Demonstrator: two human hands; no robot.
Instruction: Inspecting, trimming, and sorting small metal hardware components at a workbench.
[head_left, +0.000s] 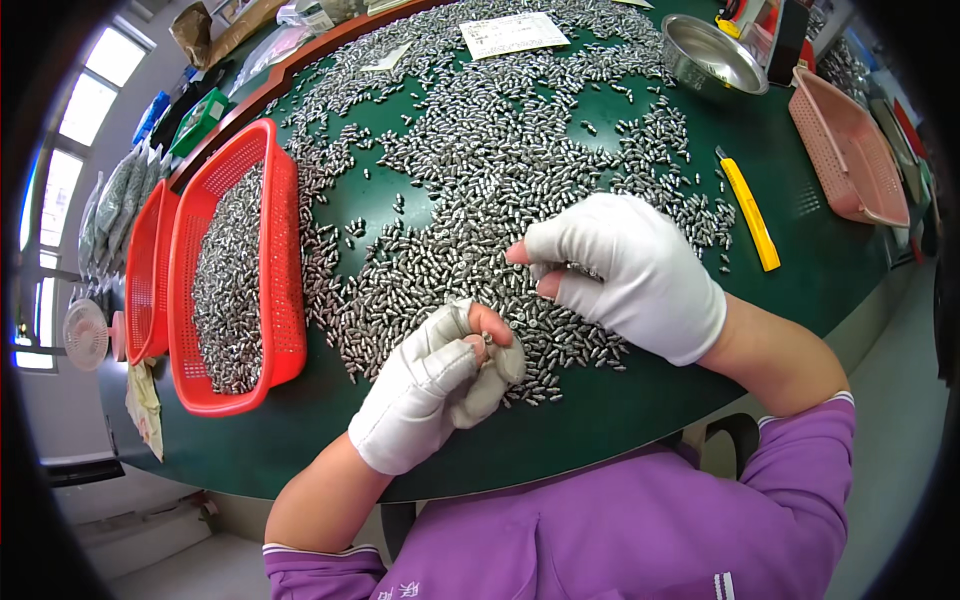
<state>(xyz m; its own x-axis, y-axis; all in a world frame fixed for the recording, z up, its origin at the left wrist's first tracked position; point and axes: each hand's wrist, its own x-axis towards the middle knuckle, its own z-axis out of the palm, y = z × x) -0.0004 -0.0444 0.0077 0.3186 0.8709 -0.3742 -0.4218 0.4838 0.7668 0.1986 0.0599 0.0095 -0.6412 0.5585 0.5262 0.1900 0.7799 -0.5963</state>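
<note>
A wide spread of small silver metal fittings [470, 180] covers the green table. My left hand [430, 385], in a white glove with bare thumb and index tips, is closed in a pinch at the near edge of the spread. A small metal fitting [487, 338] shows between those fingertips. To its right, my right hand [635, 270], gloved the same way, hovers over the fittings with its fingers curved. Its bare index tip and thumb tip stand apart, and I see nothing held between them. The other fingers are partly hidden.
A red plastic basket [285, 270] full of fittings stands at the left, another red basket [150, 280] beside it. At the right lie a yellow utility knife [750, 215], a steel bowl [715, 60] and a pink basket [850, 150]. A paper sheet [513, 36] rests at the back.
</note>
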